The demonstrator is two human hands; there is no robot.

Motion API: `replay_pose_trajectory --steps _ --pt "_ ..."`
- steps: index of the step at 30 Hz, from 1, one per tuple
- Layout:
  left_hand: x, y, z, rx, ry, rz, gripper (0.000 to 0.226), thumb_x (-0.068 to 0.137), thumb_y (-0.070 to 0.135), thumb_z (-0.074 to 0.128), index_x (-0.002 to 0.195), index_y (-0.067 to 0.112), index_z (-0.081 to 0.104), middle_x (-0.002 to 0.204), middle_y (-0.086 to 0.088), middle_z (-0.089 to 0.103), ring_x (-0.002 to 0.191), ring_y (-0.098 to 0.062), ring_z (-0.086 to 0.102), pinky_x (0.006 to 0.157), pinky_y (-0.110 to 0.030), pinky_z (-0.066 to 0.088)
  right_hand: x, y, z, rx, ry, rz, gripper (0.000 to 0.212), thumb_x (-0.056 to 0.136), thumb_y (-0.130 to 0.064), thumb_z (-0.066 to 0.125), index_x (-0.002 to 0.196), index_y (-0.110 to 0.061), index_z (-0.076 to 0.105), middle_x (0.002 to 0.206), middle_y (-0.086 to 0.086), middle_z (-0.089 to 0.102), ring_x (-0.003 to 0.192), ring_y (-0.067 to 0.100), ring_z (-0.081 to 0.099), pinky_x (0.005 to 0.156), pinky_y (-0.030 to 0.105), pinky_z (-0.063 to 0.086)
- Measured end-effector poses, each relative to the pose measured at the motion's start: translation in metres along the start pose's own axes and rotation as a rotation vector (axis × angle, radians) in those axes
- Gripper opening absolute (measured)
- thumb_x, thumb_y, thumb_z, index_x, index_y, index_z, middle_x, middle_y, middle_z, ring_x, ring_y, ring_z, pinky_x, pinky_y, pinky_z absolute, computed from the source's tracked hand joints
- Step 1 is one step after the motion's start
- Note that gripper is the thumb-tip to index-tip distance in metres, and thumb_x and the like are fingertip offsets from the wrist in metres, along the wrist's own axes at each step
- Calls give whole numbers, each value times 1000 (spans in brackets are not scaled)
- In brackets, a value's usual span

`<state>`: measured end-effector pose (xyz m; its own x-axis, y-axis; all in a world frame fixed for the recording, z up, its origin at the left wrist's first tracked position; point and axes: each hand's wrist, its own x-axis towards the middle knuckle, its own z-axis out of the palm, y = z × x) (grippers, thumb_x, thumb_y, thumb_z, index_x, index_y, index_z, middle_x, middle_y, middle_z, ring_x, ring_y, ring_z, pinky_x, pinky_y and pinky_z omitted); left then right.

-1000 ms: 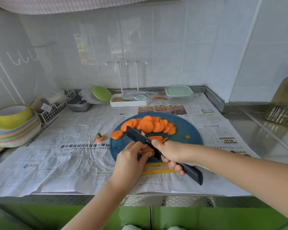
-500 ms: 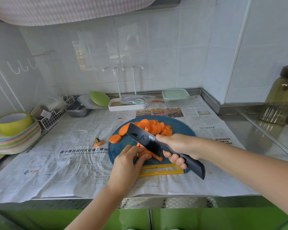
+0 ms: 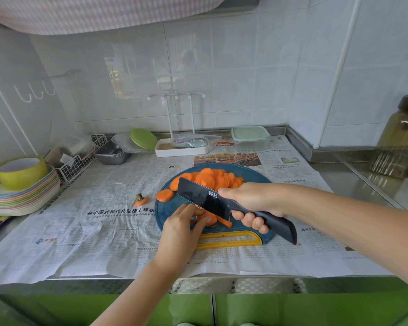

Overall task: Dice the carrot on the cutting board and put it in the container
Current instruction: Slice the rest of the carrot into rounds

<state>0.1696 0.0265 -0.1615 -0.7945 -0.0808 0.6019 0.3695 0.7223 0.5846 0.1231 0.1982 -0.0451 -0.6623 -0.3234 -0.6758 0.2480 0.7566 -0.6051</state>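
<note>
We judge dicing under way: right hand (image 3: 252, 202) grips the knife (image 3: 199, 196), left hand (image 3: 180, 230) pinches carrot slices (image 3: 210, 217); next cut must clear that hand.

Bare newspaper (image 3: 92, 231) left of cutting board (image 3: 171, 209); carrot stub (image 3: 141, 200) near its edge

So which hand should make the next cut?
Right. The right hand grips the black knife, blade angled over the carrot slices that the left hand holds steady on the blue cutting board.
</note>
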Motion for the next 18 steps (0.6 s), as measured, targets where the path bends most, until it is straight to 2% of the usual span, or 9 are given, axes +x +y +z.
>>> replay_pose_trajectory --steps 2,5,13,18 --pt "0 -2 1 0 2 -27 13 77 19 77 79 15 64 81 12 66 75 -1 62 71 -11 47 0 0 1 -10 1 -2 61 97 -67 27 68 -15 40 44 -3 35 33 10 32 38 16 32" --pt "-1 -1 1 -13 4 -45 15 78 19 76 79 14 62 80 18 63 76 5 61 71 -8 46 0 -2 2 -30 28 -12 61 97 -67 27 69 -15 41 43 -4 37 33 10 33 37 16 33" --pt "-5 -2 0 9 -1 -20 8 83 11 71 88 11 64 89 4 67 80 -5 66 69 -12 51 3 2 7 -98 72 9 61 97 -67 26 68 -15 40 42 -3 37 32 10 33 37 17 34" --pt "-3 -2 -1 17 -1 -4 6 82 9 72 85 10 68 86 4 68 78 5 62 72 -1 43 3 2 12 -112 82 9 61 97 -66 26 67 -15 39 41 -3 36 31 10 33 36 17 34"
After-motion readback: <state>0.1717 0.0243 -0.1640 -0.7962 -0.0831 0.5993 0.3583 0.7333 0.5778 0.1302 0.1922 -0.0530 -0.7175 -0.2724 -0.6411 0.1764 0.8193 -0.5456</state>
